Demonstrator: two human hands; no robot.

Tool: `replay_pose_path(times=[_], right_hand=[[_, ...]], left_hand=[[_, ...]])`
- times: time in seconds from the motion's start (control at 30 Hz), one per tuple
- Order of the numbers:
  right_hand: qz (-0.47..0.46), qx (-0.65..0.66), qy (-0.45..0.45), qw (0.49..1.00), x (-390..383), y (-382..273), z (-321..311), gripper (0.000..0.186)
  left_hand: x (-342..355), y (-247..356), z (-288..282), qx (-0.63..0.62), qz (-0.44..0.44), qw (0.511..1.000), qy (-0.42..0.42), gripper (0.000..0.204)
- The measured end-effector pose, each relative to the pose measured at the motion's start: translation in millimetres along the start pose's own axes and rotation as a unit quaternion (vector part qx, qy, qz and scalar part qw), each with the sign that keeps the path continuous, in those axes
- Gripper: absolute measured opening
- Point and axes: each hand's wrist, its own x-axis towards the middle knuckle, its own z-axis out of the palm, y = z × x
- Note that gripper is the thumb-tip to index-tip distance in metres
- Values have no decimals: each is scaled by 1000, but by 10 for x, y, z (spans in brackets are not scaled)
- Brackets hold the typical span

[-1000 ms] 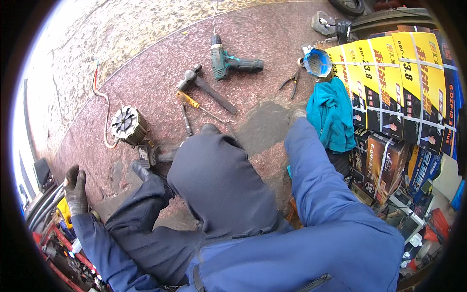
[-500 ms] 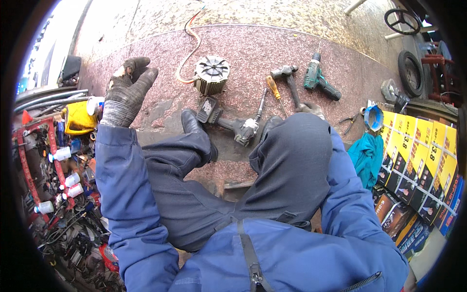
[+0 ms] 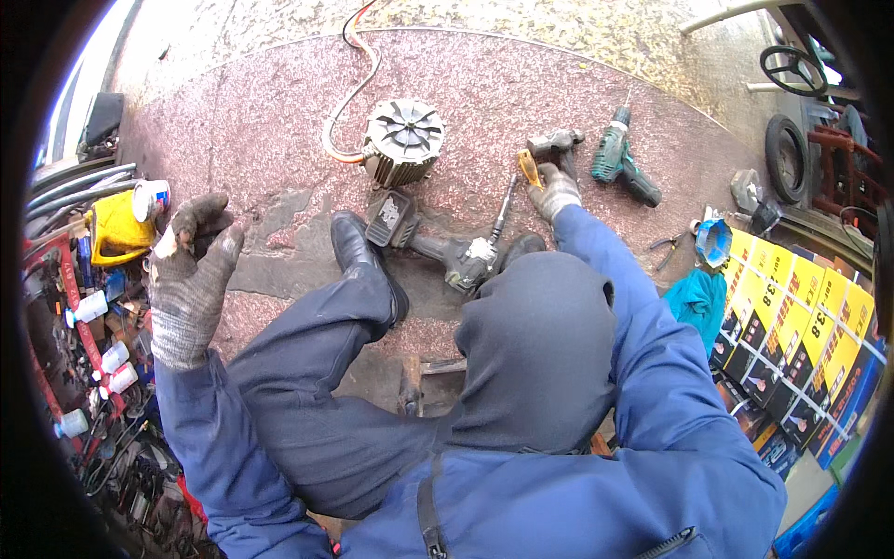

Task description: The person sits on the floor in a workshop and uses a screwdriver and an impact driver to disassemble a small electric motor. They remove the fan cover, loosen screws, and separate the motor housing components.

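My left hand (image 3: 191, 279), in a grey, dirty knit glove with a torn patch, is raised at the left, fingers loosely curled and thumb apart, holding nothing. My right hand (image 3: 557, 193), gloved too, is closed at the lower end of the orange handle of a screwdriver (image 3: 528, 168); its shaft is hidden under the hand. Just beyond lies a hammer (image 3: 554, 143), its handle partly covered by my fingers. Left of them a cordless impact wrench (image 3: 466, 261) with a long socket lies between my shoes. A finned electric motor (image 3: 404, 144) with trailing wires stands upright behind it.
A green cordless drill (image 3: 615, 154) lies right of the hammer. Pliers (image 3: 668, 250), a blue round container (image 3: 714, 240), a teal cloth (image 3: 698, 307) and yellow boxes (image 3: 792, 317) are at the right. Cluttered parts, bottles and a yellow jug (image 3: 121, 228) fill the left.
My right hand has come out from behind my knee and reached forward to the screwdriver and hammer. My left hand has moved left and nearer to me. The view has shifted slightly.
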Motion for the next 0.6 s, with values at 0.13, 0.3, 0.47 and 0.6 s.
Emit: replay_pose_path(times=[0.13,0.3,0.47,0.6], right_hand=[[43,-69,-98,992,451,-94,82,52],[-23,125,45,991,508,67,232,49],[-35,322,17,946,304,313,-516,57],[66,476,73,874,164,215,-1027,58]], left_hand=[[47,-60,60,51,15,999,-2,34],[86,-79,116,24,-8,1000,-4,34],[141,-12,126,39,2,999,-21,35],[152,90,231,1,23,1000,-18,34]])
